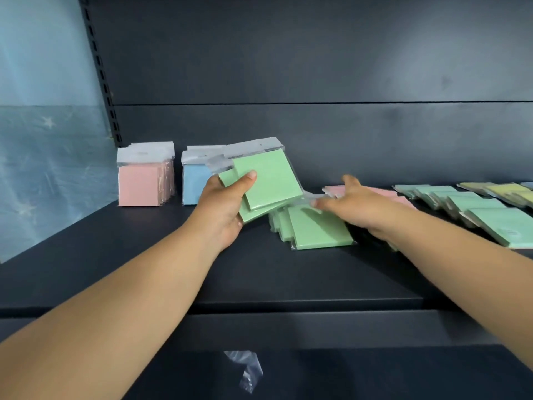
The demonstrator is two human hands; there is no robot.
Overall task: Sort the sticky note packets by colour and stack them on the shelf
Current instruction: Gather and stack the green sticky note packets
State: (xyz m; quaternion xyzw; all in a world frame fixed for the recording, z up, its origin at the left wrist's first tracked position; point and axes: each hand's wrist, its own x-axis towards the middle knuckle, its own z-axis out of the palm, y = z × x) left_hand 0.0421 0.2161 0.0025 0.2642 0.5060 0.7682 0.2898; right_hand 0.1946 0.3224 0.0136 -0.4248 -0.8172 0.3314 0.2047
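Observation:
My left hand [227, 203] grips a few green sticky note packets [269, 180] tilted above the dark shelf [144, 255], thumb on the top one. Just right of it, several more green packets [317, 229] lie fanned flat on the shelf. My right hand [354, 203] hovers over their far edge with fingers extended and blurred, touching a clear wrapper edge. A pink stack [144, 180] stands upright at the back left, and a blue stack [194, 183] stands beside it, partly hidden by the held packets.
Loose pink packets [389, 194] lie behind my right hand. A row of green packets [476, 212] and some yellow ones [501, 190] spread along the right side. A scrap of clear plastic [245, 370] sits on the lower shelf front.

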